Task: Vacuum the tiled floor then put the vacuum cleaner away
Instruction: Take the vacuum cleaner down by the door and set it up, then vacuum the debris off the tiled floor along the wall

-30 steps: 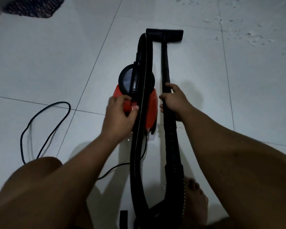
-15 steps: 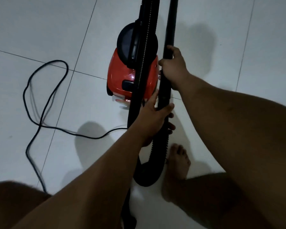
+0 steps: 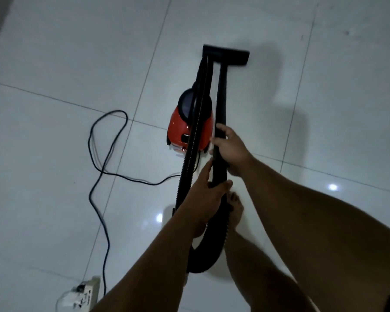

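Note:
A small red and black vacuum cleaner (image 3: 182, 129) sits on the white tiled floor (image 3: 54, 64). Its black wand (image 3: 221, 95) runs away from me to a flat floor nozzle (image 3: 231, 55) resting on the tiles. A ribbed black hose (image 3: 190, 158) crosses over the vacuum body and loops back near my feet. My right hand (image 3: 229, 146) grips the wand beside the vacuum. My left hand (image 3: 204, 194) holds the wand lower down, where it meets the ribbed hose.
The black power cord (image 3: 99, 154) snakes across the tiles on the left and runs to a white extension socket (image 3: 83, 293) at the bottom left. My bare foot (image 3: 235, 210) stands just behind the hose loop. Open tiles lie to the right and far side.
My view has risen and pulled back, so the nozzle and the socket now show. My left hand, earlier on the vacuum body, stays on the lower wand; the right hand keeps its grip.

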